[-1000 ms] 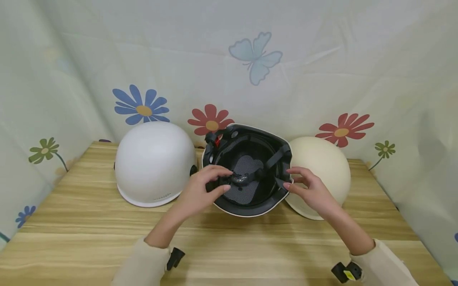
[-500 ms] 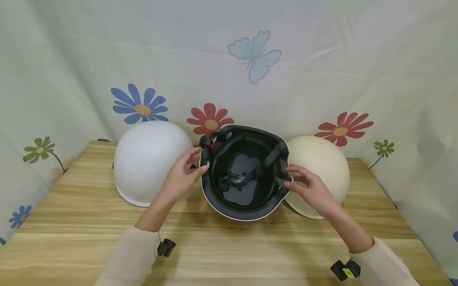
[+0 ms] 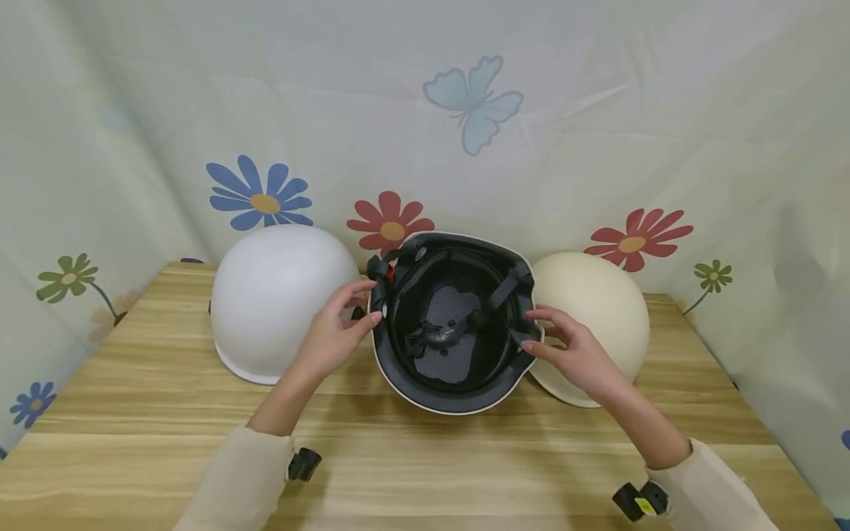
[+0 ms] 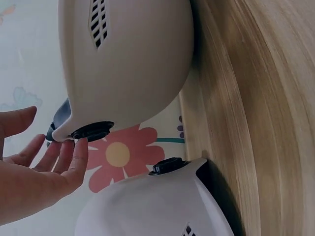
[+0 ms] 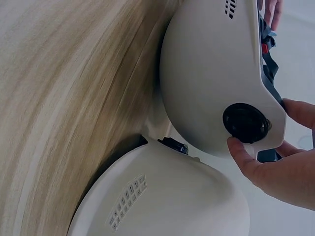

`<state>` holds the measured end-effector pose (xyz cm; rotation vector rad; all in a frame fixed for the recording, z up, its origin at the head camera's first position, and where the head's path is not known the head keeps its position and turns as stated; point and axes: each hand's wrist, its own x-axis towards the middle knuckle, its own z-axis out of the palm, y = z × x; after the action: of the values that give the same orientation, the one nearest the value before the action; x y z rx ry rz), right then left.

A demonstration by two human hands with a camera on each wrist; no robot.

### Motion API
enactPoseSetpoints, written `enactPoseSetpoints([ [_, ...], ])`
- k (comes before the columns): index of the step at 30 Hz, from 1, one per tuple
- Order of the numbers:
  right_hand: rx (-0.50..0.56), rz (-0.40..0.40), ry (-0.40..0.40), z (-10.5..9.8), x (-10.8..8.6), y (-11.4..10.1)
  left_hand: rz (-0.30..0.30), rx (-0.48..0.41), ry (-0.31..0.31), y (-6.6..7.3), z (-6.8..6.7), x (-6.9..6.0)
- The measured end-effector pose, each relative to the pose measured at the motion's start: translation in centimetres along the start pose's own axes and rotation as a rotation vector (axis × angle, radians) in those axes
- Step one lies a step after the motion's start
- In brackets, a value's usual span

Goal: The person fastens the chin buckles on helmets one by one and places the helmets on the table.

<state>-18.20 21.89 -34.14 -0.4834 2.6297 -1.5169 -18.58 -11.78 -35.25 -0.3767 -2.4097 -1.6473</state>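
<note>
An upturned helmet (image 3: 454,404) with a pale shell sits mid-table, its black padded inside facing me. A chin strap with a buckle (image 3: 441,335) lies within it. At its left edge is my left hand (image 3: 339,324); in the left wrist view its fingertips (image 4: 81,147) touch the shell by a black side knob (image 4: 92,131), thumb apart from the rim. My right hand (image 3: 574,350) grips the right edge, thumb at the rim and a finger under the round black side knob (image 5: 245,123) in the right wrist view. Whether the crown rests on the table is unclear.
To the left stands a white helmet (image 3: 282,295), dome up, close to my left hand. A cream helmet (image 3: 598,317) is at the right, partly behind the middle one. The wooden table (image 3: 425,472) ends at a flowered curtain (image 3: 564,169).
My left hand has let go of the strap buckle, now lying inside the helmet, and has moved left to the helmet's edge. The right hand keeps its grip; the helmet has shifted slightly left.
</note>
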Motion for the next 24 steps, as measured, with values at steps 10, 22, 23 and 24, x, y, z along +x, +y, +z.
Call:
enactPoseSetpoints([
  [10, 0.017, -0.037, 0.010, 0.2, 0.9, 0.3, 0.028, 0.036, 0.026, -0.2, -0.8, -1.5],
  [22, 0.067, -0.044, -0.023, 0.2, 1.8, 0.7, 0.004, 0.057, 0.017, -0.5, -1.6, -1.8],
  [23, 0.073, -0.046, -0.029, 0.2, 1.8, 0.7, 0.001, 0.051, 0.026, -0.5, -1.7, -1.7],
  [24, 0.076, -0.050, -0.034, 0.3, 1.7, 0.8, -0.002, 0.041, 0.035, -0.4, -1.8, -1.7],
])
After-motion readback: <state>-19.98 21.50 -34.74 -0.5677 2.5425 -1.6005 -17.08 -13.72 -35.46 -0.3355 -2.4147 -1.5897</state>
